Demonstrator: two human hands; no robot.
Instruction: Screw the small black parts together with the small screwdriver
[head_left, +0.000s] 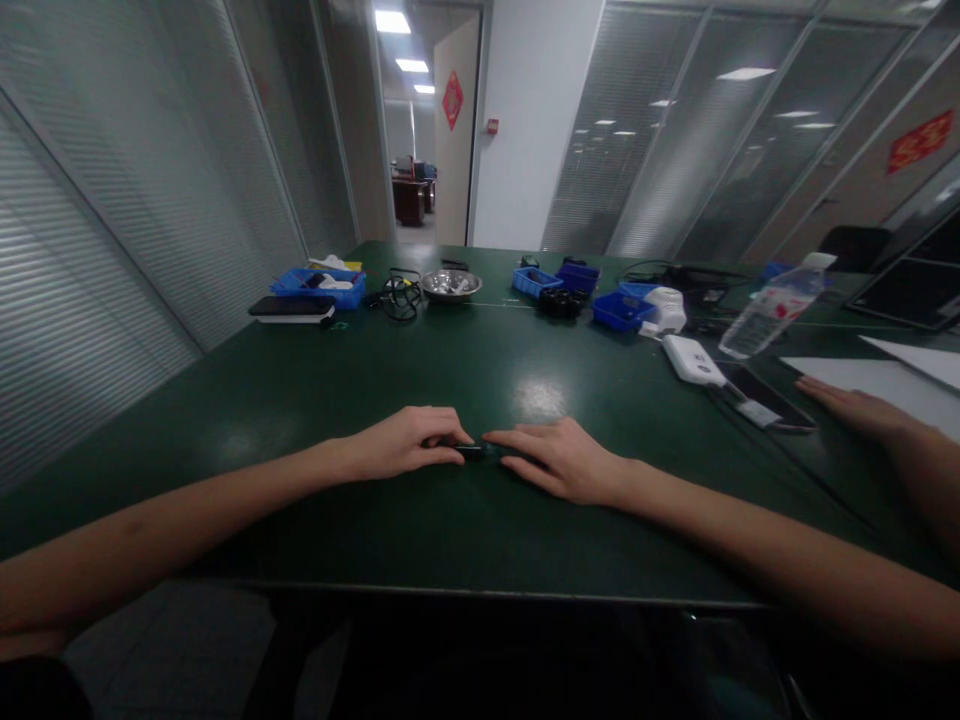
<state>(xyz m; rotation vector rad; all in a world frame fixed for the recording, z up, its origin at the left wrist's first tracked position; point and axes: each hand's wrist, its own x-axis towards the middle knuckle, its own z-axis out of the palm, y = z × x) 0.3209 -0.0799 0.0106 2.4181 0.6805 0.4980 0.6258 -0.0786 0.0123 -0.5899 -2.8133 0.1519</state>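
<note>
My left hand rests low over the green table, its thumb and fingertips closed on one end of a small, slim black object. That object is too small and dark for its kind to be told. Just to the right, my right hand has its index finger and thumb apart, pointing at the object's other end. The right fingertips are very close to that end; whether they touch it I cannot tell. Nothing shows between the right fingers.
Another person's hand lies at the right by white paper. Near it are a phone, a white power adapter with a cable and a plastic bottle. Blue trays, a metal bowl and a black-topped box stand farther back.
</note>
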